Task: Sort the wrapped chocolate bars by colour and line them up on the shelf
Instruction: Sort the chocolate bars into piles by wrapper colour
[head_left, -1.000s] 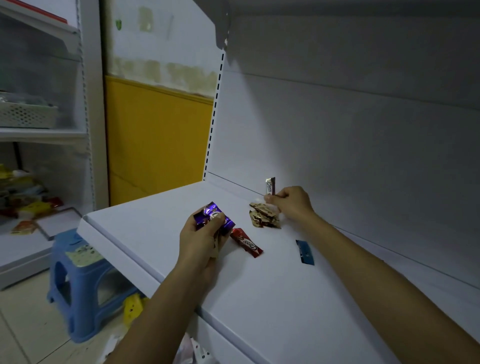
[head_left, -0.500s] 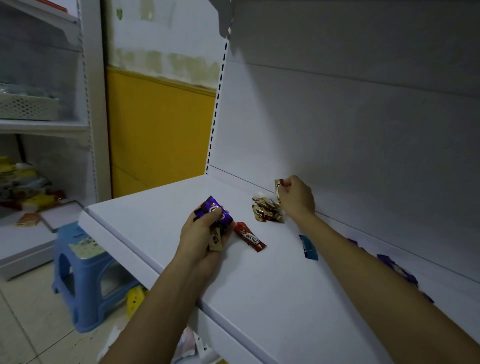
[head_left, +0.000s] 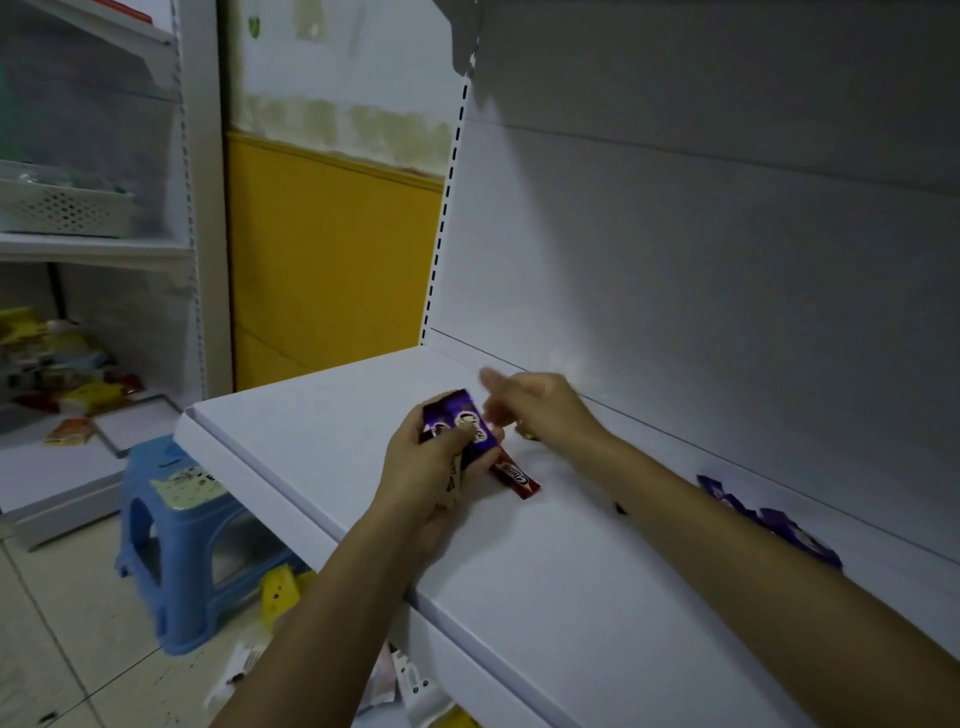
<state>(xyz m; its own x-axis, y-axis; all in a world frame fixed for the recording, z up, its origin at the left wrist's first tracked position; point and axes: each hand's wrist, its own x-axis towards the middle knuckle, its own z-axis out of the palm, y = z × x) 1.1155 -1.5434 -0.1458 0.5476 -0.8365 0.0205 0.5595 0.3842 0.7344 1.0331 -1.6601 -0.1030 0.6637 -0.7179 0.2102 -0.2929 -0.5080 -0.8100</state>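
purple bars (head_left: 457, 418) gripped in left hand (head_left: 431, 467), blurred right hand (head_left: 540, 410) beside them, grip unclear

Dim, bluish light; the right hand (head_left: 540, 410) is motion-blurred, and frame edges bow outward.

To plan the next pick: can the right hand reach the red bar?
Probably yes: the red bar lies mostly bare beside the right hand; only its far end is under the left hand's purple bars.
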